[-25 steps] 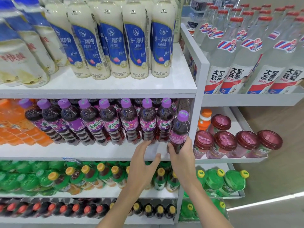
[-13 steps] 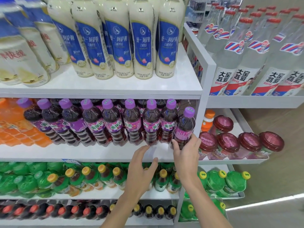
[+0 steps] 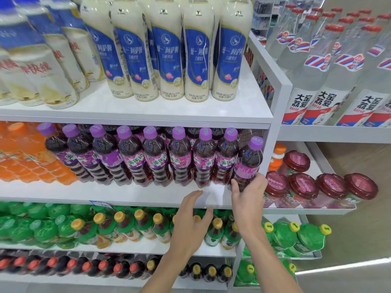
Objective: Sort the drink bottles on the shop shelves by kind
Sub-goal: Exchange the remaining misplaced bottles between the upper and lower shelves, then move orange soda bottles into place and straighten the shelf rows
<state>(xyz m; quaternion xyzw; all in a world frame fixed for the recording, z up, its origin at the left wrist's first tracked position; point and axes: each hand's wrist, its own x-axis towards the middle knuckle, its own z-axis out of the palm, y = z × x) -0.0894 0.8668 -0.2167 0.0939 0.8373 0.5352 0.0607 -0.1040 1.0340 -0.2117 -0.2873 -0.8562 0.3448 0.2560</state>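
Note:
A dark grape-soda bottle (image 3: 248, 163) with a purple cap and purple label leans at the right end of the second shelf (image 3: 131, 195). My right hand (image 3: 249, 195) grips its lower part. It stands beside a row of several like purple-capped bottles (image 3: 156, 157). My left hand (image 3: 190, 220) hovers with relaxed fingers just below that shelf's front edge, holding nothing.
Cream milk-tea bottles with blue labels (image 3: 169, 51) fill the top shelf. Orange soda bottles (image 3: 23, 157) sit left of the grape row. Green-capped and yellow-capped bottles (image 3: 118, 227) lie below. On the right unit stand clear red-capped bottles (image 3: 330, 66) and maroon-lidded cups (image 3: 304, 182).
My right hand has carried the grape bottle up and rightward to the row's right end. My left hand has drawn back from the shelved bottles and dropped below the shelf edge.

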